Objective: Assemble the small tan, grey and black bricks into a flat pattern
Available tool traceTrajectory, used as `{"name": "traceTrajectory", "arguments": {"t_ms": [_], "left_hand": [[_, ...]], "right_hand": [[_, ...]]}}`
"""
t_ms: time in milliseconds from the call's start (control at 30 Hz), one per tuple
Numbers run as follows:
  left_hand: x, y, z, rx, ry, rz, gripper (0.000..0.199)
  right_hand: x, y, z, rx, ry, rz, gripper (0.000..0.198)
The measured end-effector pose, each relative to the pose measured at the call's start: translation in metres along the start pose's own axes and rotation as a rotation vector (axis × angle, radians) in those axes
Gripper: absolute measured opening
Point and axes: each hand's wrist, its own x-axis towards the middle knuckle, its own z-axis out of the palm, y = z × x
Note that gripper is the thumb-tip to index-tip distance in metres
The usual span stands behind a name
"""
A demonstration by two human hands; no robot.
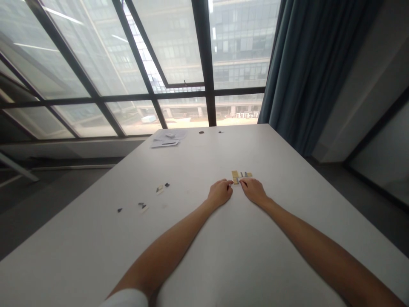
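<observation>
At right of centre in the frame, a group of small yellow and grey pieces (235, 174) is lying flat on the white tabletop (204, 247). The left hand (220, 192) is resting just beside the group's lower left, its fingers curling loosely and pointing toward the pieces; whether it is gripping one cannot be told at this scale. The right hand (253, 190) is resting palm down at the group's lower right, its fingers bending and its fingertips meeting the pieces; whether anything is being pinched there cannot be told either. Left of centre, loose dark and pale pieces (159, 189) are lying scattered in small clusters. In the upper middle, paper sheets (157, 143) and a dark round object (201, 132) are lying near the far edge.
</observation>
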Motion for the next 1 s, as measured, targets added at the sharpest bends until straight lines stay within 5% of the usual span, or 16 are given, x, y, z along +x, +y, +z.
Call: {"name": "traceTrajectory", "arguments": {"t_ms": [200, 400, 1000], "left_hand": [[-0.002, -0.003, -0.003, -0.177, 0.072, -0.057, 0.034], [-0.007, -0.001, -0.003, -0.134, 0.038, -0.041, 0.030], [-0.008, 0.002, -0.003, -0.080, 0.011, -0.057, 0.029]], "right_hand": [[-0.001, 0.006, 0.000, 0.204, 0.196, 0.031, 0.031], [-0.002, 0.013, -0.002, 0.355, 0.336, 0.057, 0.032], [0.001, 0.023, 0.000, 0.440, 0.389, 0.130, 0.034]]}}
